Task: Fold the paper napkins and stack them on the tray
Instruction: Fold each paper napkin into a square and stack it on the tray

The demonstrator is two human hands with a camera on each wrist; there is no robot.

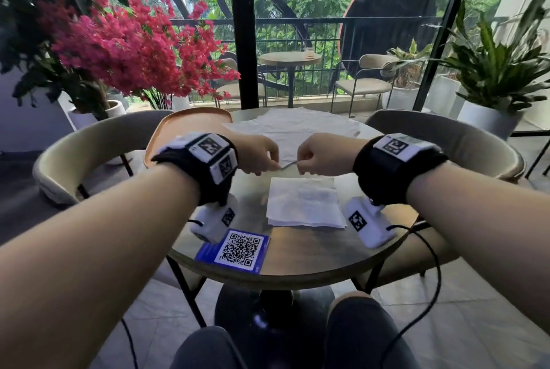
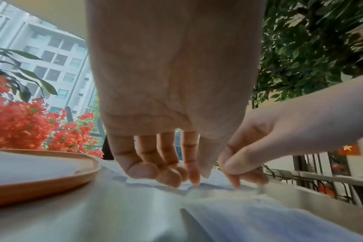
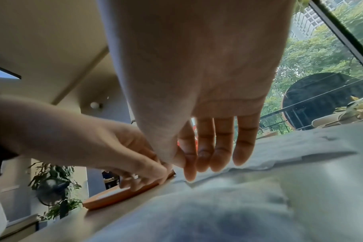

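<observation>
Several unfolded white napkins (image 1: pixel 293 127) lie spread over the far half of the round table (image 1: pixel 297 261). My left hand (image 1: pixel 267 164) and right hand (image 1: pixel 303 164) sit close together and each pinches the near edge of the top napkin (image 1: pixel 287 164), lifted slightly off the table. In the left wrist view my left hand (image 2: pixel 189 178) has its fingertips down on the napkin (image 2: pixel 222 196), and my right hand (image 2: pixel 236 176) is beside it. A folded napkin (image 1: pixel 304 202) lies flat nearer to me. The orange tray (image 1: pixel 184 124) stands at the back left; its floor is mostly hidden.
A blue QR-code card (image 1: pixel 241 249) lies at the table's near edge. Beige chairs (image 1: pixel 89 145) stand left and right of the table. Red flowers (image 1: pixel 125 50) and potted plants (image 1: pixel 491 77) flank it, with a glass wall behind.
</observation>
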